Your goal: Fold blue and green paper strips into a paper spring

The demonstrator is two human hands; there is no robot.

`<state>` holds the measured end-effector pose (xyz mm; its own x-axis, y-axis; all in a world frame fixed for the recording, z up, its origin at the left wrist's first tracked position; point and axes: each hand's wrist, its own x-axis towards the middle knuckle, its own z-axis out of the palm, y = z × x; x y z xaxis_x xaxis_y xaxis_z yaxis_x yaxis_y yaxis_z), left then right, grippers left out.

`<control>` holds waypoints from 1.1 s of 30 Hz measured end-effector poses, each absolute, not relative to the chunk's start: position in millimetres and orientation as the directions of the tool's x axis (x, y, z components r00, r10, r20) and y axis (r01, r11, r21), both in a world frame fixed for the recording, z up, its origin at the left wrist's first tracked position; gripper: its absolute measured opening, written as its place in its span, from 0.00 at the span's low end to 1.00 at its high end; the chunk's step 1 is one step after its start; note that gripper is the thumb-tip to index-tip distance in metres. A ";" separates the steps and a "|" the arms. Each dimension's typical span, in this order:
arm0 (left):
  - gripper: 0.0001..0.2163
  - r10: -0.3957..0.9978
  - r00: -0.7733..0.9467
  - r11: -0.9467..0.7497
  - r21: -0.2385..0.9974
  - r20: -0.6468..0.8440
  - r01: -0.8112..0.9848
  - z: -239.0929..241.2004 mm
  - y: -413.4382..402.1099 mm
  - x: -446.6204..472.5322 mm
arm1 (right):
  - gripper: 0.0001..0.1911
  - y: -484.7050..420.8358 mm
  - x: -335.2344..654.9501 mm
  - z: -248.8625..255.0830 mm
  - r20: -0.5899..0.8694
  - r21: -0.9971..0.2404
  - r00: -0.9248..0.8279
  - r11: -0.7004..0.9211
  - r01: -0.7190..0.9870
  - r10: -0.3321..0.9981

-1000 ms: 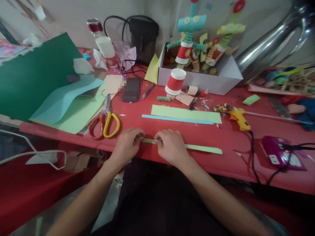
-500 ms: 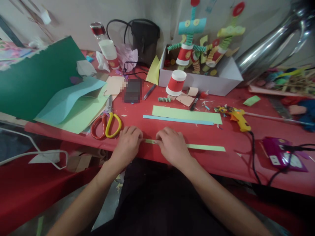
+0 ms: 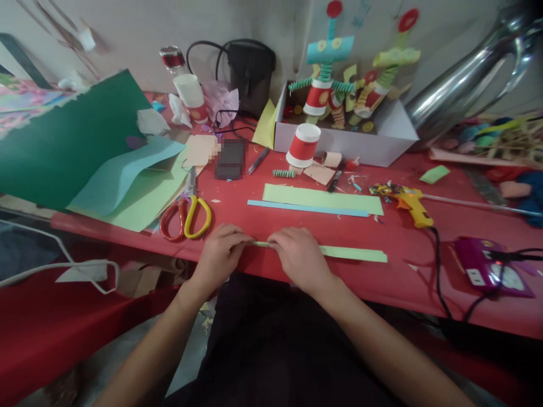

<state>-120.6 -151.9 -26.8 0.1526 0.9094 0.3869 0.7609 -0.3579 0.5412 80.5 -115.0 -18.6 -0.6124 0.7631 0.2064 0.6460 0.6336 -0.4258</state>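
Observation:
A long light-green paper strip lies along the front of the red-covered table. My left hand pinches its left end between thumb and fingers. Close beside it, my right hand grips the strip nearer its middle, and the rest runs out flat to the right. The short stretch between my hands looks narrow, as if folded or turned on edge. Beyond my hands lie a thin blue paper strip and a wider light-green strip. Scissors with one red and one yellow handle rest left of my left hand.
A yellow glue gun with a cord lies at the right, near a purple power strip. Behind stand a red-and-white paper cup and a white box holding paper-cup figures. Coloured paper sheets lie at the left.
My left fingers have lifted slightly and now pinch the strip's end. The stretch between my hands appears narrower than before. My right hand has barely shifted.

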 end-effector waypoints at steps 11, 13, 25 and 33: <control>0.11 0.877 0.233 -0.394 0.350 0.421 0.850 -23.4 -140.8 -105.2 | 0.09 -111.1 85.9 -18.0 0.322 -0.334 -0.619 0.697 0.634 0.717; 0.11 0.876 0.230 -0.381 0.319 0.423 0.868 -22.3 -137.4 -103.1 | 0.08 -106.0 89.6 -17.9 0.297 -0.357 -0.618 0.685 0.635 0.728; 0.09 0.774 0.344 -0.506 0.190 0.532 0.842 -24.7 -94.0 -85.5 | 0.09 -76.4 122.1 -19.8 0.313 -0.165 -0.591 0.656 0.737 0.743; 0.12 0.837 0.214 -0.356 0.203 0.504 0.912 -26.6 -100.5 -88.6 | 0.08 -77.3 127.1 -26.8 0.346 -0.111 -0.596 0.663 0.741 0.724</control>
<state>-88.6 -100.5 -26.6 0.2140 0.8368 0.5039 0.9122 -0.3557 0.2033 127.1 -77.3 -26.8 -0.5961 0.7244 0.3463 0.7406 0.6627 -0.1113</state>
